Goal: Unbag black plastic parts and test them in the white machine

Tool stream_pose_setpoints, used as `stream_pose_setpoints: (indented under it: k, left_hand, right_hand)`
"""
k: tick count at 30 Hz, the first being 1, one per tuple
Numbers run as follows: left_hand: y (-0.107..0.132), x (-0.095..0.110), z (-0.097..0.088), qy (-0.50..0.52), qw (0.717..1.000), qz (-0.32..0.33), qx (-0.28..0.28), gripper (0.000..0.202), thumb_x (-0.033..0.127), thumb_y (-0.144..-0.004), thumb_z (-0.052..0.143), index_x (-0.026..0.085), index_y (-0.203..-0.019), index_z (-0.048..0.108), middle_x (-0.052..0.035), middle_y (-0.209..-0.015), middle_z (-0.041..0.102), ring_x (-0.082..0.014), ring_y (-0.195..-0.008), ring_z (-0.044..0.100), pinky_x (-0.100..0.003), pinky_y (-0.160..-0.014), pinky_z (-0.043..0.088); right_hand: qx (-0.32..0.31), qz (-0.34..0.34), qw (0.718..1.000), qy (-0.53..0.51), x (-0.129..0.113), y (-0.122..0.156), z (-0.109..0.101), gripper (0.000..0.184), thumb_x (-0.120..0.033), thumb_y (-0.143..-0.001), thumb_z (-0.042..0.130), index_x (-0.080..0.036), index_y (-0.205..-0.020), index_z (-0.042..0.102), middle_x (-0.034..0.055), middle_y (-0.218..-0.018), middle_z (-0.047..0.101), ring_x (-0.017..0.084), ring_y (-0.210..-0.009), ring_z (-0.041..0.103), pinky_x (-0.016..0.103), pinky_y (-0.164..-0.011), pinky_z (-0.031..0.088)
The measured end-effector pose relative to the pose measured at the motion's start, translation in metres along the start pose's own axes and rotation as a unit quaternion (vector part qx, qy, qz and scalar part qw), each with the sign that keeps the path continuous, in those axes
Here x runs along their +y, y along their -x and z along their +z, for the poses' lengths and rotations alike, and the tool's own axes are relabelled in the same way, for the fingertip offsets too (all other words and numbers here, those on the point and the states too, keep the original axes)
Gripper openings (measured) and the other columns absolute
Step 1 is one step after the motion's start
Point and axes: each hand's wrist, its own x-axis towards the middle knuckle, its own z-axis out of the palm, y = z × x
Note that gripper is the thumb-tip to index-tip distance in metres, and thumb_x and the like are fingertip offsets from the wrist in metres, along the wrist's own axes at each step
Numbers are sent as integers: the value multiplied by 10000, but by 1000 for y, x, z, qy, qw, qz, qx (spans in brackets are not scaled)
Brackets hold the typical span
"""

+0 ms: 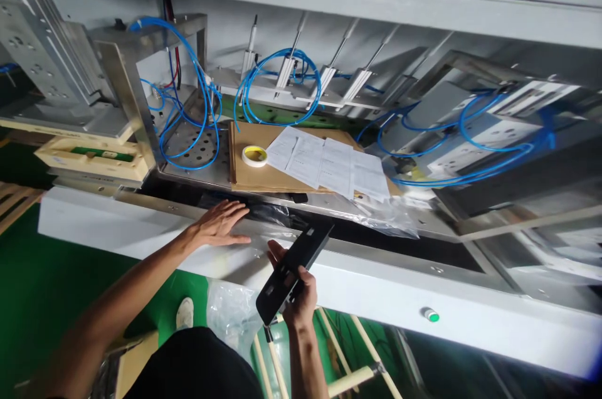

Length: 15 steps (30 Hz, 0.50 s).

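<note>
My right hand (301,298) is wrapped round a long black plastic panel (294,267), held tilted over the front edge of the machine. The panel has several small cutouts, and part of its underside is hidden by my fingers. My left hand (222,223) lies flat with fingers stretched on the machine's front ledge, touching or just above a clear plastic bag (270,213) with something dark in or under it. I cannot make out what the dark thing is.
Behind the ledge, cardboard sheets (249,179) carry printed papers (324,164) and a tape roll (254,155). Blue air hoses (282,120) loop before several metal cylinders. A green button (431,315) sits on the white front beam (376,289). Below are a plastic bag (230,311) and cream-coloured tubes (350,380).
</note>
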Motion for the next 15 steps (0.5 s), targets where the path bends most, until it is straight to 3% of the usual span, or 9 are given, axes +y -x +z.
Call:
stream_pose_setpoints:
  k: [3,5,7,9,12,15]
  left_hand:
    - [11,7,-12,16,995,25,97,639,592,-1039,558,189,-1531,499,-135,-1612,506,-284,-1522,447,-485,-1314,315]
    - [25,19,-16,42,982,30,184,559,518,-1068,524,176,-1511,512,-152,-1558,558,-296,-1471,506,-503,-1283,366]
    - [44,40,-16,90,969,14,231,502,473,-1071,524,185,-1482,532,-157,-1471,626,-305,-1384,586,-502,-1213,453]
    - [66,69,-13,171,963,-16,206,501,476,-1052,562,210,-1476,534,-146,-1410,665,-308,-1303,643,-483,-1131,527]
    - [93,115,-8,348,931,-54,96,694,501,-985,661,246,-1579,408,-131,-1484,621,-306,-1309,648,-445,-1089,567]
    - [106,131,-1,432,893,-115,42,747,418,-901,759,266,-1551,422,-103,-1336,701,-268,-1113,725,-356,-919,632]
  right_hand:
    - [-20,-42,999,25,-5,7,4,454,-557,-770,694,-208,-1031,822,138,-1197,804,394,-1250,692,631,-1188,443]
    - [-19,-66,997,46,-8,13,9,469,-571,-788,656,-207,-1043,807,139,-1187,800,383,-1200,711,619,-1147,479]
    - [-14,-87,994,67,-7,19,14,468,-598,-791,636,-211,-1004,793,137,-1169,798,379,-1191,711,603,-1124,498]
    - [-20,-104,990,92,0,24,18,488,-630,-797,634,-209,-994,781,141,-1178,789,378,-1191,709,586,-1103,517]
    - [-39,-107,984,135,19,34,21,527,-638,-819,669,-218,-1128,751,135,-1220,776,360,-1138,731,548,-1022,579]
    - [-95,-82,964,233,36,37,21,605,-612,-870,688,-245,-1350,666,141,-1312,744,346,-1150,729,518,-983,611]
